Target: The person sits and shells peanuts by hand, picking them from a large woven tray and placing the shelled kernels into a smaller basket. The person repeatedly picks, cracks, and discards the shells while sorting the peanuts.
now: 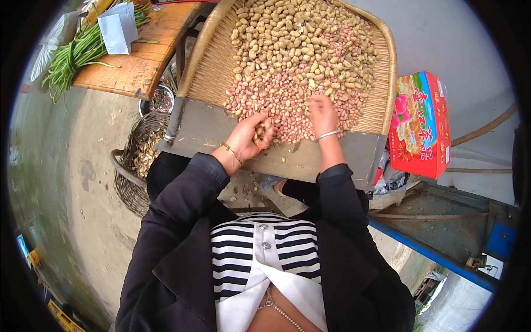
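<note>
A woven winnowing tray (206, 69) lies before me on a grey wooden table (202, 119). Unshelled peanuts (276, 41) are heaped at its far side, and loose pink peanut kernels (282, 110) spread across the nearer part. My left hand (249, 137) is at the tray's near edge, its fingers curled around tan peanut shells (259, 131). At the right of the kernels, my right hand (324, 117) has its fingers drawn together among the peanuts; whatever they pinch is hidden.
A wicker basket (130, 185) of empty shells stands on the floor at left, beside a metal bowl (172, 94). Long green beans (83, 55) and white paper (118, 29) lie on a wooden bench (146, 55). A red carton (417, 124) is right of the tray.
</note>
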Tool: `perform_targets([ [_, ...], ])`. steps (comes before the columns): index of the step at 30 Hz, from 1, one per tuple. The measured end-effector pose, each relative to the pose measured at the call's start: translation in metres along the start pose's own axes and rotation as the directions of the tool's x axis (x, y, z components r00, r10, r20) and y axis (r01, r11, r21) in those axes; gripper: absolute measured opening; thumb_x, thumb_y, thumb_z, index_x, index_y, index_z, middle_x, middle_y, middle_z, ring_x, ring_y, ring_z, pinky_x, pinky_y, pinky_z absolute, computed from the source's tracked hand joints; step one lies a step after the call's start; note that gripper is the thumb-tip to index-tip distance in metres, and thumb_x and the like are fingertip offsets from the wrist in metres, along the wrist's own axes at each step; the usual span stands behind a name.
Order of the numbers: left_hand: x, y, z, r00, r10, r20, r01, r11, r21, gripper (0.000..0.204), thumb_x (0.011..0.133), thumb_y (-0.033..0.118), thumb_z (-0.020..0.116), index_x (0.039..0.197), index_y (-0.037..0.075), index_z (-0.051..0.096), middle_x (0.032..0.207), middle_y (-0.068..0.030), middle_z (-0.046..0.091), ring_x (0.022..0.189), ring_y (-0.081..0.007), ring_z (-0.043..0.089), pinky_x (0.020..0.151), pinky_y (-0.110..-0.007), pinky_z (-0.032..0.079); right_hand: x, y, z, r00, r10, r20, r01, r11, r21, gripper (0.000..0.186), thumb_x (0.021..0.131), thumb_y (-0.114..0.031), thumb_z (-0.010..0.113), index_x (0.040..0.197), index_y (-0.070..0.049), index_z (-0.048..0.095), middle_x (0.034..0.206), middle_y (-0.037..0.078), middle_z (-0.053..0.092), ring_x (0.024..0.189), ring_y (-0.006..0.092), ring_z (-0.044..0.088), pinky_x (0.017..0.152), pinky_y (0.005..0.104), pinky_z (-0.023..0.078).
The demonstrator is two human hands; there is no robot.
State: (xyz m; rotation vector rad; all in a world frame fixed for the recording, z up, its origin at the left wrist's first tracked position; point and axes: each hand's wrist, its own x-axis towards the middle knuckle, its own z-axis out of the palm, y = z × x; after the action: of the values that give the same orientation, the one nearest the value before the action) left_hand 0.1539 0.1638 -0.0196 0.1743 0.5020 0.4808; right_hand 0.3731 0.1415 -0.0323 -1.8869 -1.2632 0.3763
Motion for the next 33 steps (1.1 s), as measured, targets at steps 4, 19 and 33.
perform_targets([
  [4, 0.002, 0.002, -0.007, 0.999, 0.047, 0.023, -0.050, 0.982, 0.181, 0.027, 0.087, 0.022, 0.043, 0.065, 0.006, 0.043, 0.058, -0.0058, 0.046, 0.046, -0.0129, 0.040, 0.037, -0.022, 0.030, 0.011, 0.011, -0.008, 0.992, -0.123, 0.021, 0.121, 0.914, -0.387, 0.016, 0.073, -0.011, 0.060, 0.087, -0.005, 0.056, 0.076, 0.009, 0.057, 0.072, 0.0233, 0.054, 0.062, 0.0334, 0.045],
  [19, 0.005, 0.000, -0.007, 0.992, 0.036, -0.121, 0.012, 0.927, 0.375, 0.030, 0.085, 0.031, 0.053, 0.069, 0.006, 0.054, 0.057, 0.0002, 0.049, 0.040, -0.0065, 0.038, 0.032, -0.019, 0.026, -0.043, -0.069, 0.018, 0.865, -0.224, 0.449, 0.149, 0.969, 0.196, 0.016, 0.074, -0.004, 0.060, 0.088, 0.000, 0.053, 0.088, 0.008, 0.053, 0.071, 0.0150, 0.056, 0.060, 0.0246, 0.046],
  [33, -0.007, 0.004, 0.000, 0.998, -0.032, -0.057, 0.038, 0.994, 0.104, 0.024, 0.089, 0.030, 0.045, 0.080, 0.007, 0.049, 0.058, -0.0007, 0.046, 0.042, -0.0087, 0.038, 0.033, -0.020, 0.027, -0.058, -0.073, 0.034, 0.901, -0.152, 0.407, -0.032, 0.911, 0.412, 0.009, 0.085, -0.007, 0.047, 0.090, 0.000, 0.050, 0.085, 0.010, 0.052, 0.067, 0.0152, 0.056, 0.060, 0.0267, 0.045],
])
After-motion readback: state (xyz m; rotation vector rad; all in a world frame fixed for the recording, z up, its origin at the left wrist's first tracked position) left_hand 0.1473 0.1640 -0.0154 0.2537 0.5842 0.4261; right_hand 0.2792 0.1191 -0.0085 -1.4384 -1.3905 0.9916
